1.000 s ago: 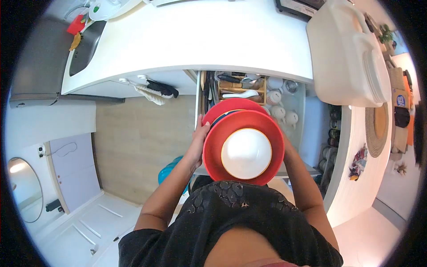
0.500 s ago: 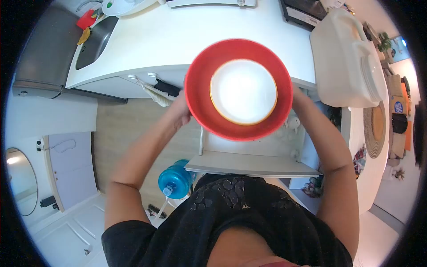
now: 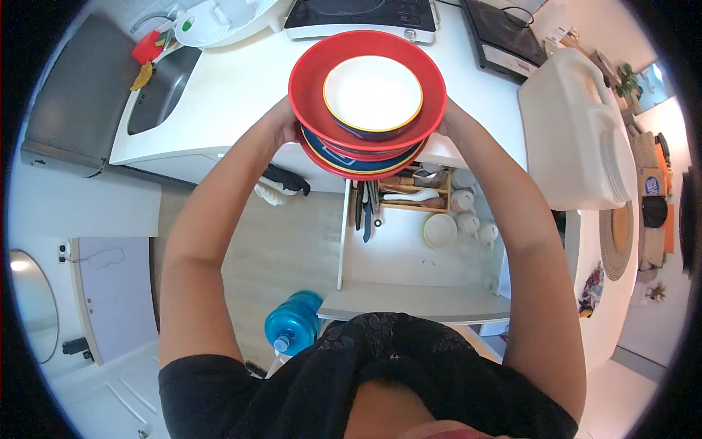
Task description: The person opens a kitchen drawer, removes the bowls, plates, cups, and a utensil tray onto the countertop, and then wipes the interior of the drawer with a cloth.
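Note:
A stack of red and dark blue plates and bowls [image 3: 307, 80] is held over the front of the white counter, with a white bowl [image 3: 373, 94] nested on top. My left hand [image 3: 284, 123] grips the stack's left side, its fingers partly hidden beneath. On the right side my right hand [image 3: 452, 121] holds the same stack, most of its fingers out of sight. Below the stack is an open drawer [image 3: 387, 256] with knives [image 3: 367, 212], a wooden cutlery tray [image 3: 415, 206], a small pale bowl [image 3: 439, 231] and several white cups [image 3: 468, 224].
An induction cooker [image 3: 358, 20] and a black appliance [image 3: 504, 40] stand at the counter's back. A large translucent jug [image 3: 574, 139] is on the right, a sink [image 3: 164, 88] on the left. A blue water bottle [image 3: 294, 323] stands below left of the drawer.
Both hands have carried the stack up and away from my body, from above the drawer to over the counter's front. The drawer's inside now shows more fully.

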### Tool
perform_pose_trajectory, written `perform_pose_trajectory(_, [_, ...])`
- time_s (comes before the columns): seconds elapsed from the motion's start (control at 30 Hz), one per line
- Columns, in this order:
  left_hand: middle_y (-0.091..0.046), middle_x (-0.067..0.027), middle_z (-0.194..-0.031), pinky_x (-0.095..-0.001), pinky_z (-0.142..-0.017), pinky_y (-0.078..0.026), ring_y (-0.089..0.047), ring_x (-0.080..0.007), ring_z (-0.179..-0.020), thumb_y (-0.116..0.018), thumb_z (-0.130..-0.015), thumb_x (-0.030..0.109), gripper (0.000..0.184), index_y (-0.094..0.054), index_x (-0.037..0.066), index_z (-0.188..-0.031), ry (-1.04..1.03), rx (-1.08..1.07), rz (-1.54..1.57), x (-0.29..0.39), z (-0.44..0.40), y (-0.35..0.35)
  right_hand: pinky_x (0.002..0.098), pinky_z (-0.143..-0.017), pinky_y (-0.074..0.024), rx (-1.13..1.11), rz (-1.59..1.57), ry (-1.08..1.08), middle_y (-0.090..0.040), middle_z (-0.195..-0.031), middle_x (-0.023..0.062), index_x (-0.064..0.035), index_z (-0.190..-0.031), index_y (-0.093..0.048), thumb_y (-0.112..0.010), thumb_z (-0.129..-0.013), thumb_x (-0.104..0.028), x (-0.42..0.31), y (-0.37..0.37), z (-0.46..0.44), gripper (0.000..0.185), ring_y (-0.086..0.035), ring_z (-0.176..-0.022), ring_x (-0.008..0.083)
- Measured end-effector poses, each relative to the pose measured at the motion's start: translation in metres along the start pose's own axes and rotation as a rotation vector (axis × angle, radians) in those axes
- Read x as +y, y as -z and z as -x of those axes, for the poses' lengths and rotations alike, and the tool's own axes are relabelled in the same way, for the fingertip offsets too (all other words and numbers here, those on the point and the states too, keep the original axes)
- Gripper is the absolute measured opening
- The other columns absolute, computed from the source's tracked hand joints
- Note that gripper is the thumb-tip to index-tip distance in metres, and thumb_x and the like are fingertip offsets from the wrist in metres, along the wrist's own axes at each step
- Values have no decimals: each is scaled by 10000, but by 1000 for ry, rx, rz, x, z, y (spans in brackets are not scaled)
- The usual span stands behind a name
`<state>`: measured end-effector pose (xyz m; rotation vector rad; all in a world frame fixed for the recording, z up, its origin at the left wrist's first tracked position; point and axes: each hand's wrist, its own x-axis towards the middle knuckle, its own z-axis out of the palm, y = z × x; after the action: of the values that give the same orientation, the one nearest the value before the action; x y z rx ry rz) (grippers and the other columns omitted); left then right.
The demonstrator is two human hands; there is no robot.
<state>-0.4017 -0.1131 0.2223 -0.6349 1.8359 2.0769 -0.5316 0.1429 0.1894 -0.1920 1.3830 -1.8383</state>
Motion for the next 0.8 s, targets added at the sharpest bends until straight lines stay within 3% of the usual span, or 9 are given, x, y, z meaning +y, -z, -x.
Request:
perform_pose_trajectory(0.13, [-609,-176,-1112,-531,-811,-488,-625,-279,-970,-522,-803,564,625,-567,48,-1153,-36,12,-6,-2,-33,27,390,-822,-511,38,14,-24,-597,-1116,178,-41,-1155,-559,-556,-867,-267,11,5,-26,366,-605,-983,250])
perform_pose_trajectory(0.2, [-613,-179,-1106,-546,-804,-487,-626,-274,-968,-544,-798,538,598,-578,45,-1134,28,-10,7,-1,-46,44,420,-751,-536,88,5,-1,-623,-1058,176,-31,-1144,-565,-533,-864,-255,12,-8,-35,360,-638,-894,281])
perform_pose_trajectory(0.27, [-619,-179,-1089,-550,-788,-493,-634,-275,-943,-549,-798,527,590,-578,40,-1131,28,1,1,-1,-54,57,435,-714,-547,355,212,-87,-638,-1007,180,-12,-1112,-571,-514,-876,-262,-6,-37,-24,349,-653,-818,289])
perform_pose_trajectory(0.37, [-640,-179,-1032,-559,-742,-509,-659,-287,-855,-558,-804,494,569,-577,25,-1126,7,23,54,0,-66,68,430,-747,-552,391,197,-137,-633,-1016,183,9,-1133,-554,-461,-902,-212,-17,-63,-18,333,-651,-841,270])
perform_pose_trajectory(0.53, [-544,-181,-1213,-570,-875,-438,-558,-293,-1079,-560,-798,522,606,-544,62,-1193,-26,21,79,6,-92,115,435,-814,-536,315,87,-68,-596,-1111,187,15,-1163,-510,-361,-937,-143,-21,-83,-25,313,-625,-939,262])
perform_pose_trajectory(0.57, [-506,-180,-1264,-574,-915,-407,-517,-297,-1135,-556,-797,533,619,-528,81,-1219,-41,73,56,11,-90,118,320,-686,-579,312,115,-88,-616,-945,79,-72,-1016,-568,-458,-913,-322,-18,-77,-32,291,-639,-774,148])
perform_pose_trajectory(0.67, [-472,-167,-1302,-568,-944,-377,-479,-307,-1156,-547,-804,537,622,-499,115,-1259,-112,193,134,16,-102,129,317,-786,-556,337,16,-47,-597,-958,66,-73,-1023,-559,-437,-916,-271,-26,-91,-36,256,-621,-811,156])
perform_pose_trajectory(0.73, [-596,-121,-1177,-457,-781,-542,-617,-248,-988,-550,-837,459,547,-524,76,-1227,-184,226,170,24,-91,121,289,-739,-529,292,-57,10,-600,-888,34,-76,-963,-589,-446,-914,-274,-22,-87,-45,249,-585,-758,123])
perform_pose_trajectory(0.8, [-579,-107,-1207,-469,-784,-531,-607,-249,-1003,-552,-833,482,579,-499,80,-1246,-259,196,133,18,-120,159,477,-1032,-308,-44,31,82,-367,-1406,118,-99,-1387,-317,-413,-922,-417,3,-43,-91,571,-355,-1264,334])
